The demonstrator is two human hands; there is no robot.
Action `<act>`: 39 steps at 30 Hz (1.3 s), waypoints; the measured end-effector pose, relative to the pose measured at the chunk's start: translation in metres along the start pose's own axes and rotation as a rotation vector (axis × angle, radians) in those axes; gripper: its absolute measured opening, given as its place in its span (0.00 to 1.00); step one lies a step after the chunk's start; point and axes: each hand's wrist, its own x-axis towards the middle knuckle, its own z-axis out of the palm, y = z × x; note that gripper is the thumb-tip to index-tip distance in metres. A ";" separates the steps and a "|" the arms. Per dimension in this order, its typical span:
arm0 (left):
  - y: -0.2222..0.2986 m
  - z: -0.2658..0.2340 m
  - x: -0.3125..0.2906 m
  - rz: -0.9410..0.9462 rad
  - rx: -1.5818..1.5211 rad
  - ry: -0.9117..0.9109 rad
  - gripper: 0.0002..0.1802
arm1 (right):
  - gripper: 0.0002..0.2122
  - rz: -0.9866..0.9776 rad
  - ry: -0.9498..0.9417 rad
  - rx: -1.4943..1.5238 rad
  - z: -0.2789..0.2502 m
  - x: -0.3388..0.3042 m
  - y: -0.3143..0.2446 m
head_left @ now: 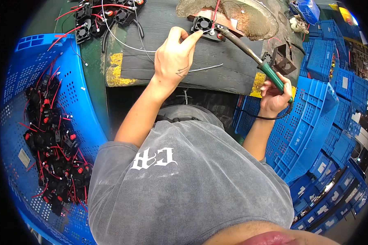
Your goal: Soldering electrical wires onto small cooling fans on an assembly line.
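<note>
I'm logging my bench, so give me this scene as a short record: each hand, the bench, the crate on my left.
Left hand: at a black fan; grip unclear
Right hand: holds the soldering iron by its green handle, tip beside that fan
Bench: more fans at the far left
Left crate: blue, holding heaped black and red parts

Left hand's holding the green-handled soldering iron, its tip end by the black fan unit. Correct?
Wrong hand: the head view shows the right hand holding the green-handled soldering iron. Its tip end is by the black fan unit, as you say.
</note>
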 end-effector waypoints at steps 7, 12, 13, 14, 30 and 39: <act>-0.001 0.000 0.002 0.012 0.007 0.019 0.13 | 0.22 -0.018 -0.017 -0.031 0.003 0.011 -0.007; 0.001 -0.001 0.000 -0.006 0.011 0.010 0.13 | 0.22 -0.020 -0.048 -0.120 0.006 0.018 -0.021; 0.000 0.000 -0.001 -0.004 0.010 0.011 0.13 | 0.22 -0.019 -0.050 -0.120 0.007 0.019 -0.022; 0.000 0.000 -0.002 -0.002 0.010 0.012 0.13 | 0.22 -0.026 -0.059 -0.133 0.007 0.019 -0.023; 0.007 0.008 0.002 0.033 0.004 0.020 0.13 | 0.23 0.020 0.073 0.117 -0.010 0.001 -0.001; 0.008 0.014 0.005 0.030 -0.017 0.012 0.14 | 0.23 0.057 0.104 0.132 -0.006 -0.002 0.008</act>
